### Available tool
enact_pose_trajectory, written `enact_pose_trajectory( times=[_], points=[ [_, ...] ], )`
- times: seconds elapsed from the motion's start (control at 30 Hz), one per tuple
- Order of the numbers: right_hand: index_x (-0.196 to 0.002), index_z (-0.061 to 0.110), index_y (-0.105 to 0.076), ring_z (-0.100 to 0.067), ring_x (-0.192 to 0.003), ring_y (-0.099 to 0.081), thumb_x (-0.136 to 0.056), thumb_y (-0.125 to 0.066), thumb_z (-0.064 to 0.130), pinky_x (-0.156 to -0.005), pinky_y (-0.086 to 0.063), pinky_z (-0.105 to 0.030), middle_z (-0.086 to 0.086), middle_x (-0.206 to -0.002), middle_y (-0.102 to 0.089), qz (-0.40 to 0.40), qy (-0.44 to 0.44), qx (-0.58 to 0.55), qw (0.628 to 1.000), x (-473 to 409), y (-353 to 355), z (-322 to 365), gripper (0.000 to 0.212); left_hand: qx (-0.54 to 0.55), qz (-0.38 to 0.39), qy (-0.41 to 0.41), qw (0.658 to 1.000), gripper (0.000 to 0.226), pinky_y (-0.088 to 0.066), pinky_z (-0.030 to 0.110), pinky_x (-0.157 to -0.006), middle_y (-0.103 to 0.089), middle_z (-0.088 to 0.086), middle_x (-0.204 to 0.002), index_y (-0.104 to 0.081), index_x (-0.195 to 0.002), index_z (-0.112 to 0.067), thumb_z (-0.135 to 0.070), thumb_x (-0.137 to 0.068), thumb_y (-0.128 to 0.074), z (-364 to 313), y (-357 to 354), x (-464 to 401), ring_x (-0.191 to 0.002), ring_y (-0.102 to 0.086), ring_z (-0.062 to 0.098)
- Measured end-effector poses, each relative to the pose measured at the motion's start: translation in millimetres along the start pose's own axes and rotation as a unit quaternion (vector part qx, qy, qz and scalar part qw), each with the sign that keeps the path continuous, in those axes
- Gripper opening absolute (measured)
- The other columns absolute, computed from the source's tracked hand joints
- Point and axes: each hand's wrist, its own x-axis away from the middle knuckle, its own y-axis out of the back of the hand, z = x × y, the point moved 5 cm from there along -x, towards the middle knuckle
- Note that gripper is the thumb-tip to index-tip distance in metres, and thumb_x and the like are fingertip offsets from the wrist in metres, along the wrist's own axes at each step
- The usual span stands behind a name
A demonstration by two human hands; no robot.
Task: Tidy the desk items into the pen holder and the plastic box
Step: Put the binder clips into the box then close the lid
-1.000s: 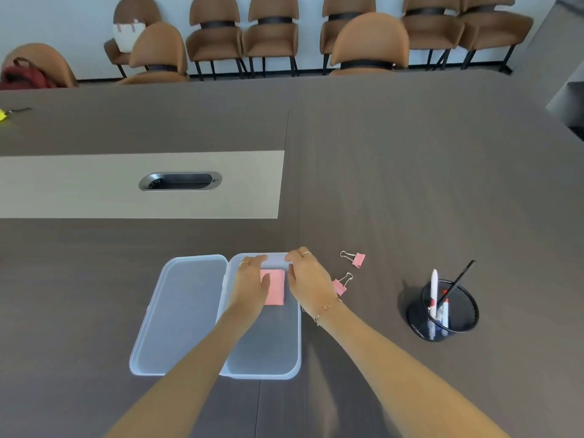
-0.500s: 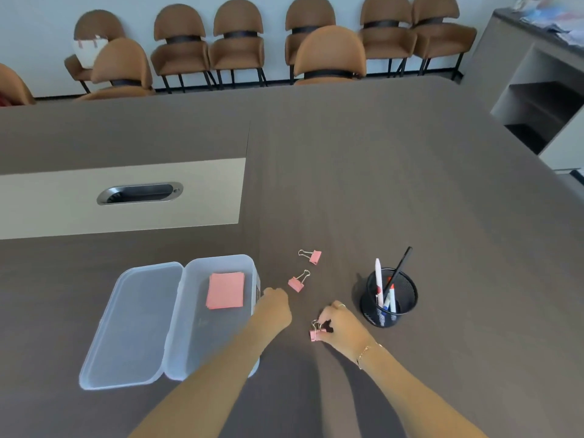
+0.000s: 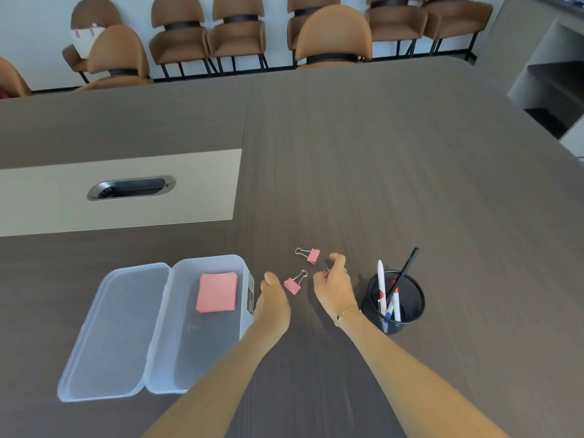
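Observation:
A clear plastic box (image 3: pixel 205 352) lies open with its lid (image 3: pixel 115 330) flipped to the left. A pink sticky-note pad (image 3: pixel 217 291) rests in the box's far end. Two pink binder clips lie on the table, one farther away (image 3: pixel 309 255) and one nearer (image 3: pixel 294 282). My left hand (image 3: pixel 272 300) hovers between the box and the nearer clip, fingers curled, holding nothing. My right hand (image 3: pixel 335 281) is closed on a third binder clip, mostly hidden in the fingers, just right of the loose clips. A black mesh pen holder (image 3: pixel 407 317) with several pens stands to the right.
The long dark table (image 3: pixel 379 172) has a beige inset with a metal cable port (image 3: pixel 131 188) at the left. Brown chairs (image 3: pixel 333 36) line the far edge. A grey shelf unit (image 3: pixel 550 77) stands at the right.
Both hands left the pad in the box. My right hand took a clip from the table near the holder and carried it up toward the two loose clips. The left hand moved beside the nearer clip.

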Motion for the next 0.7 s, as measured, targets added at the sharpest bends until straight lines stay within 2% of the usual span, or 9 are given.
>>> enact_pose_trajectory(
  times=[0.07, 0.13, 0.2, 0.23, 0.4, 0.47, 0.6, 0.67, 0.7],
  points=[
    [-0.14, 0.016, -0.023, -0.021, -0.071, -0.054, -0.092, -0.05, 0.013, -0.066, -0.046, -0.034, -0.018, -0.101, -0.06, 0.002, 0.003, 0.026, 1.0, -18, -6, 7, 0.056, 0.012, -0.01, 0.003, 1.0, 0.01, -0.046, 0.042, -0.069, -0.059, 0.018, -0.114, -0.036, -0.098, -0.004, -0.006, -0.092, -0.044, -6, 4, -9, -0.093, -0.062, 0.033],
    [-0.145, 0.017, -0.019, -0.025, -0.079, -0.061, -0.092, -0.054, 0.016, -0.072, -0.051, -0.037, -0.019, -0.112, -0.059, 0.014, 0.01, 0.088, 0.996, -35, -10, 12, 0.064, 0.022, -0.014, -0.02, 0.999, 0.03, -0.051, 0.04, -0.071, -0.058, 0.017, -0.118, -0.04, -0.117, -0.005, -0.026, -0.096, -0.046, -12, 3, -15, -0.096, -0.066, 0.035],
    [-0.144, 0.015, -0.025, -0.03, -0.094, -0.064, -0.091, -0.057, 0.017, -0.082, -0.051, -0.039, -0.017, -0.118, -0.057, 0.029, 0.007, 0.132, 0.991, -48, -11, 12, 0.063, -0.016, 0.009, -0.035, 0.999, 0.053, -0.053, 0.037, -0.077, -0.053, 0.014, -0.123, -0.037, -0.131, -0.008, -0.044, -0.093, -0.048, -13, -4, -20, -0.103, -0.065, 0.032],
    [-0.142, 0.014, -0.031, -0.031, -0.097, -0.063, -0.09, -0.058, 0.018, -0.085, -0.051, -0.038, -0.017, -0.119, -0.057, 0.031, 0.007, 0.146, 0.989, -52, -11, 12, 0.058, -0.035, 0.022, -0.038, 0.998, 0.055, -0.054, 0.036, -0.078, -0.052, 0.013, -0.124, -0.038, -0.131, -0.009, -0.045, -0.091, -0.051, -12, -8, -23, -0.104, -0.065, 0.032],
    [-0.11, 0.011, -0.057, -0.021, -0.074, -0.053, -0.09, -0.054, 0.012, -0.077, -0.051, -0.035, -0.01, -0.103, -0.057, 0.006, 0.029, 0.144, 0.989, -50, -12, 7, 0.02, -0.035, 0.033, -0.043, 0.998, 0.035, -0.053, 0.036, -0.076, -0.055, 0.014, -0.117, -0.046, -0.115, -0.005, -0.031, -0.093, -0.055, -15, -15, -27, -0.095, -0.066, 0.03],
    [-0.106, 0.007, -0.057, -0.017, -0.071, -0.049, -0.089, -0.055, 0.009, -0.071, -0.044, -0.029, -0.007, -0.097, -0.052, -0.002, 0.023, 0.108, 0.994, -46, -9, 6, 0.017, -0.029, 0.043, -0.037, 0.998, 0.037, -0.052, 0.035, -0.078, -0.054, 0.015, -0.118, -0.047, -0.116, -0.002, -0.03, -0.093, -0.056, -16, -11, -26, -0.097, -0.065, 0.03],
    [-0.105, 0.005, -0.056, -0.017, -0.082, -0.048, -0.09, -0.056, 0.007, -0.075, -0.038, -0.023, -0.007, -0.098, -0.049, -0.015, 0.03, 0.056, 0.998, -34, 6, 23, 0.015, 0.029, 0.041, -0.049, 0.998, 0.039, -0.05, 0.033, -0.079, -0.053, 0.02, -0.119, -0.049, -0.115, 0.005, -0.022, -0.09, -0.061, -20, 24, -26, -0.102, -0.062, 0.034],
    [-0.105, 0.006, -0.057, -0.017, -0.081, -0.048, -0.09, -0.054, 0.003, -0.076, -0.038, -0.022, -0.006, -0.1, -0.046, -0.009, 0.048, 0.059, 0.997, -26, 13, 42, 0.016, 0.043, 0.025, -0.081, 0.995, 0.027, -0.047, 0.027, -0.075, -0.053, 0.014, -0.106, -0.053, -0.103, -0.002, -0.02, -0.088, -0.065, -21, 58, -26, -0.096, -0.062, 0.033],
    [-0.103, 0.007, -0.058, -0.017, -0.079, -0.048, -0.089, -0.052, 0.0, -0.077, -0.039, -0.022, -0.006, -0.1, -0.045, -0.003, 0.06, 0.064, 0.996, -23, 15, 54, 0.017, 0.058, 0.02, -0.092, 0.994, 0.021, -0.044, 0.019, -0.067, -0.05, 0.007, -0.096, -0.052, -0.096, -0.008, -0.021, -0.086, -0.067, -19, 76, -25, -0.088, -0.06, 0.029]
  ],
)
